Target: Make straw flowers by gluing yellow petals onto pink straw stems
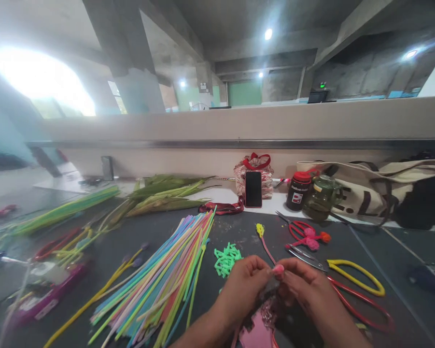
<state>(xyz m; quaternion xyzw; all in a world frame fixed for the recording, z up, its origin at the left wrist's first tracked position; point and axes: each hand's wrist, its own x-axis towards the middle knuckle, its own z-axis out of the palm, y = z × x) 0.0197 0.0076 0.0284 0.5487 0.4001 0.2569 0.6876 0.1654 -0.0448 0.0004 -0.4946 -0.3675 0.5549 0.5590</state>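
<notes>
Left hand point(243, 285) and right hand point(306, 285) meet at the near side of my view, thumbs and fingers pinched together on a small pink piece point(278, 270) between them. From that pinch a thin pink stem point(267, 248) points far and slightly left, its long axis ending in a yellow tip point(259, 230); the left hand looks nearer to that end. Whether stem and piece join I can't tell, with fingers covering the spot. Green bits point(227, 259) lie left, scissors point(347, 263) right.
</notes>
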